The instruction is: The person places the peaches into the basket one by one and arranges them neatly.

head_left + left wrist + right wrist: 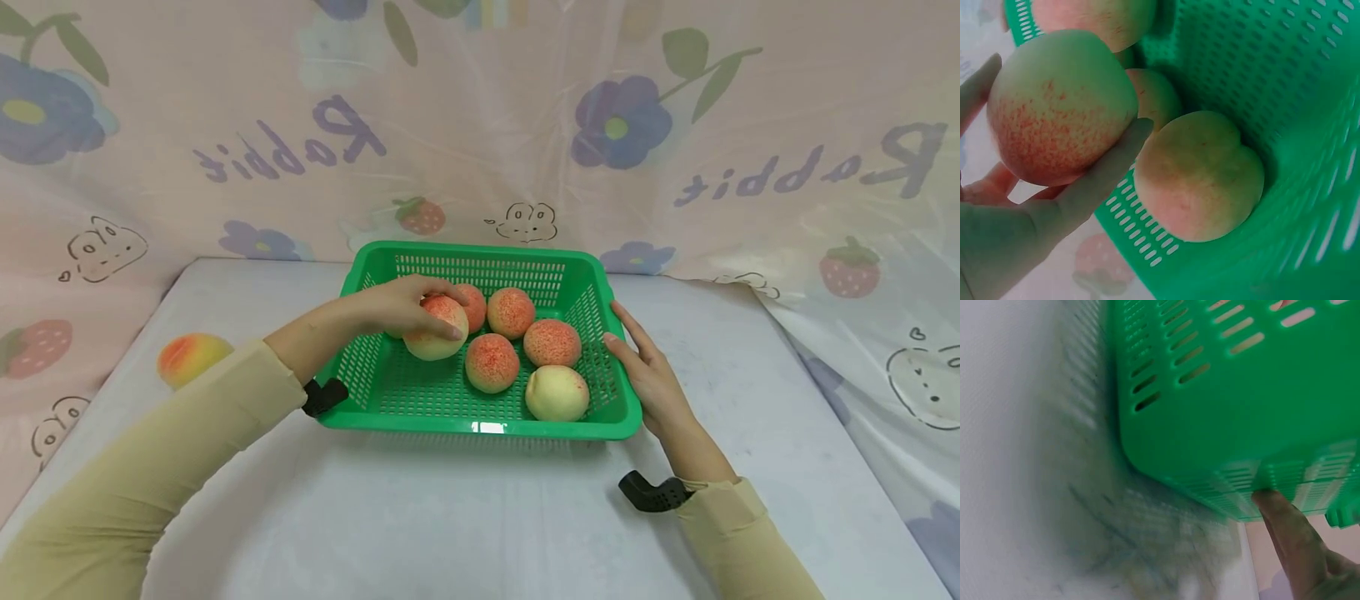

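My left hand point(408, 307) grips a pale peach with red speckles point(437, 329) over the left part of a green plastic basket point(480, 427). In the left wrist view, thumb and fingers curl round that peach point(1060, 112), with another peach point(1200, 175) on the basket floor beside it. My right hand point(652, 379) holds the basket's right rim, thumb on top; a finger touches the slotted outer wall point(1241, 412) in the right wrist view. Several peaches lie inside, including a yellowish one point(557, 393) near the front right corner and a red one point(492, 363) mid-basket.
A yellow-orange peach point(191, 358) lies on the white table point(420, 517) left of the basket, partly behind my left sleeve. A printed curtain point(480, 125) hangs close behind the basket and along both sides. Each wrist carries a black camera mount point(654, 492).
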